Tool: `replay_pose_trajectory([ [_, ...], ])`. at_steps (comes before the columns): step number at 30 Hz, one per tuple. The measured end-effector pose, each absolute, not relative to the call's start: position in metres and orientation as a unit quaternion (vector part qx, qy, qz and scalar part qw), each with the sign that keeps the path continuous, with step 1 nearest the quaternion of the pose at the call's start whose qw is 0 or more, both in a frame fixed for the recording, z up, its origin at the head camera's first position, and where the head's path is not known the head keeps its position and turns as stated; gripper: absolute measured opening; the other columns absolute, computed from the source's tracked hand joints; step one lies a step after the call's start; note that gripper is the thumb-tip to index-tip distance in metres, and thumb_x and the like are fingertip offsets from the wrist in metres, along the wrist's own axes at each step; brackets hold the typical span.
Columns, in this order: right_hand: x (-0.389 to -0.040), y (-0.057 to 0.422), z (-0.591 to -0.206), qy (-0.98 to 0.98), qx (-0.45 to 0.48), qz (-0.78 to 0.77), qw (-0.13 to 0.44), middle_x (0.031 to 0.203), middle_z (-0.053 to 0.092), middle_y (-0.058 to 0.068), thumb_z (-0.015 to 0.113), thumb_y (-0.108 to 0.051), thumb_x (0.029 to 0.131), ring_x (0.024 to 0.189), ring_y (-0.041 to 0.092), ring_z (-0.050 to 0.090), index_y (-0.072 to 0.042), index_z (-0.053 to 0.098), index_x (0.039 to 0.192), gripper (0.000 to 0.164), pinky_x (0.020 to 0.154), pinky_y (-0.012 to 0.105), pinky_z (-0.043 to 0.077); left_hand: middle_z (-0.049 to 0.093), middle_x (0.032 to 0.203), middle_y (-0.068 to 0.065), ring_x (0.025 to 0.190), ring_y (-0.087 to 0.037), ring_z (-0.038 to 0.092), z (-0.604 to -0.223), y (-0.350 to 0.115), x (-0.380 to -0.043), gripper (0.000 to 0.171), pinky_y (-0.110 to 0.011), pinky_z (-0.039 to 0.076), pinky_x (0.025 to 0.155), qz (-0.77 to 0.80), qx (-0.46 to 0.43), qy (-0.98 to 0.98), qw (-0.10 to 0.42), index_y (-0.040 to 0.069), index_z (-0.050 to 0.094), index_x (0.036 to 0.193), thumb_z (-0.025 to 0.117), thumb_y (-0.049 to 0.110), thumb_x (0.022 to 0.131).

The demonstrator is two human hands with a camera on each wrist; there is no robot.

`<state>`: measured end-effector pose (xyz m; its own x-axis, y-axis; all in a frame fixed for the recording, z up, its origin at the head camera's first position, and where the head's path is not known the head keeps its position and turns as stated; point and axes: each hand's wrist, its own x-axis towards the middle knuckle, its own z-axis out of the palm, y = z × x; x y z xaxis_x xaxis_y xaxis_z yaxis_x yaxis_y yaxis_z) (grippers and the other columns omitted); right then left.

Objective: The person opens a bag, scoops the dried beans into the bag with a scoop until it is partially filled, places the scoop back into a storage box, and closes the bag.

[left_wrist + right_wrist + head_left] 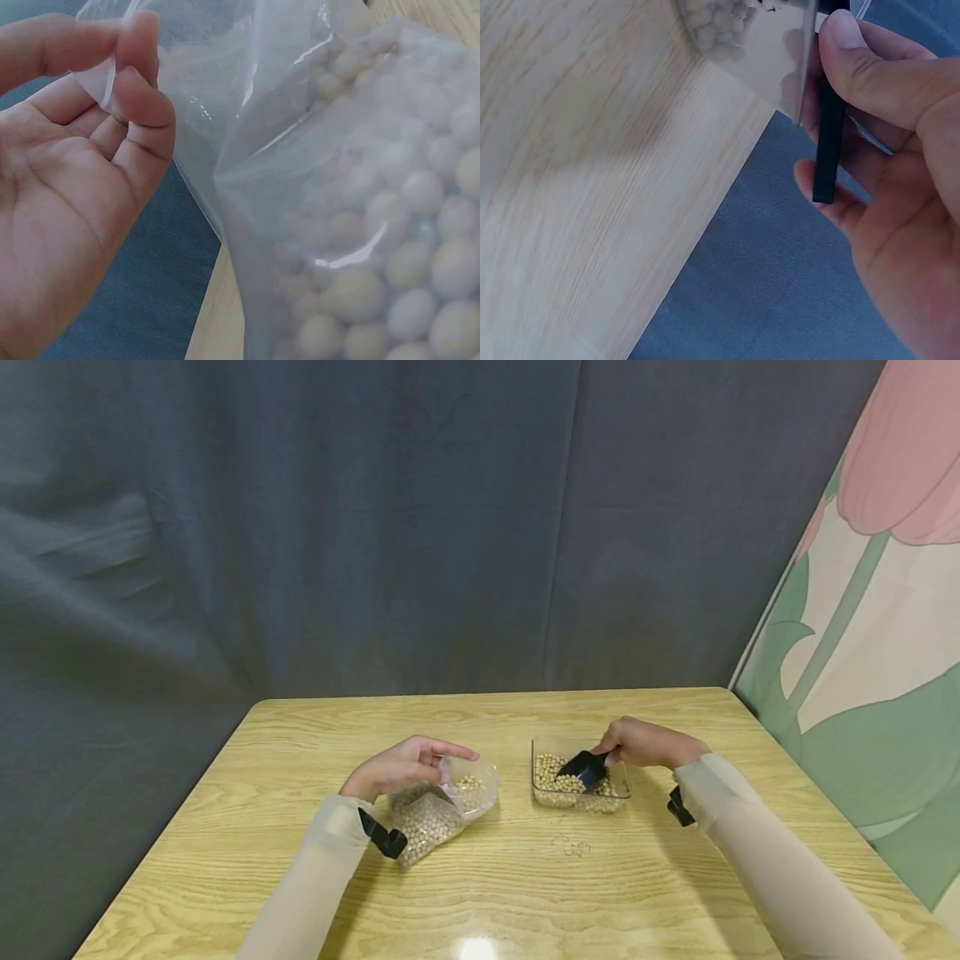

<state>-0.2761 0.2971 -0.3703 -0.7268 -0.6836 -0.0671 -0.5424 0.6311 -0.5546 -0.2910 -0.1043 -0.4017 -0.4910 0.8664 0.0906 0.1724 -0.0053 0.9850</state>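
My left hand (408, 765) pinches the edge of a clear plastic bag (435, 820) that lies on the table, filled with pale round beans. Seen from the left wrist, the thumb and curled fingers (146, 101) grip the film at the bag's mouth. My right hand (647, 743) holds a black scoop (587, 768) by its handle (829, 142). The scoop's blade is down among yellowish beans (551, 768) inside a clear rectangular container (553, 799), right of the bag. In the right wrist view only the container's corner shows, and the blade is mostly out of view.
Both things stand on a light wood-grain table (247, 827). Small clear ring-like bits or marks (573, 846) lie in front of the container. A dark curtain (420, 527) hangs behind, and a flower-painted panel (877, 652) stands at the right.
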Motion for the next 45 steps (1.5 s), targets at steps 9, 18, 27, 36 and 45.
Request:
replay_pose_trajectory([
  [9, -0.273, 0.296, -0.370, 0.907, -0.324, -0.229, 0.143, 0.045, 0.045, 0.001, 0.059, 0.004, 0.090, 0.047, 0.004, 0.009, 0.008, 0.064, 0.117, 0.028, 0.049, 0.023, 0.021, 0.066, 0.076, 0.003, 0.072, -0.008, 0.060, -0.402, -0.105, -0.291, 0.049, -0.023, 0.053, 0.076, 0.584, 0.410, 0.636, 0.295, -0.016, 0.041, 0.137, 0.050, -0.011, 0.089],
  [18, -0.274, 0.295, -0.372, 0.913, -0.297, -0.226, 0.164, 0.061, 0.060, 0.014, 0.060, -0.003, 0.091, 0.047, 0.004, 0.015, 0.006, 0.063, 0.120, 0.030, 0.052, 0.021, 0.030, 0.067, 0.075, 0.003, 0.072, -0.009, 0.061, -0.404, -0.106, -0.292, 0.048, -0.024, 0.053, 0.077, 0.585, 0.410, 0.636, 0.293, -0.014, 0.042, 0.137, 0.049, -0.011, 0.090],
  [27, -0.277, 0.298, -0.381, 0.904, -0.326, -0.242, 0.137, 0.112, 0.067, 0.024, 0.062, -0.002, 0.089, 0.064, 0.009, 0.057, 0.009, 0.063, 0.119, 0.032, 0.060, 0.023, 0.043, 0.065, 0.075, 0.002, 0.071, -0.010, 0.060, -0.404, -0.105, -0.291, 0.048, -0.024, 0.052, 0.075, 0.586, 0.405, 0.640, 0.290, -0.013, 0.043, 0.137, 0.049, -0.012, 0.089],
  [36, -0.277, 0.300, -0.389, 0.894, -0.345, -0.264, 0.109, 0.112, 0.067, 0.026, 0.062, -0.001, 0.089, 0.094, 0.026, 0.069, 0.011, 0.062, 0.119, 0.032, 0.075, 0.033, 0.056, 0.066, 0.075, 0.002, 0.072, -0.010, 0.060, -0.405, -0.105, -0.292, 0.048, -0.024, 0.053, 0.076, 0.585, 0.405, 0.639, 0.291, -0.013, 0.043, 0.137, 0.049, -0.011, 0.089],
  [45, -0.271, 0.304, -0.402, 0.905, -0.319, -0.270, 0.082, 0.123, 0.062, 0.024, 0.057, -0.006, 0.094, 0.112, 0.040, 0.059, 0.005, 0.062, 0.124, 0.033, 0.088, 0.044, 0.052, 0.065, 0.075, 0.003, 0.072, -0.010, 0.060, -0.404, -0.105, -0.293, 0.048, -0.024, 0.053, 0.076, 0.582, 0.400, 0.645, 0.293, -0.012, 0.043, 0.138, 0.048, -0.011, 0.090],
])
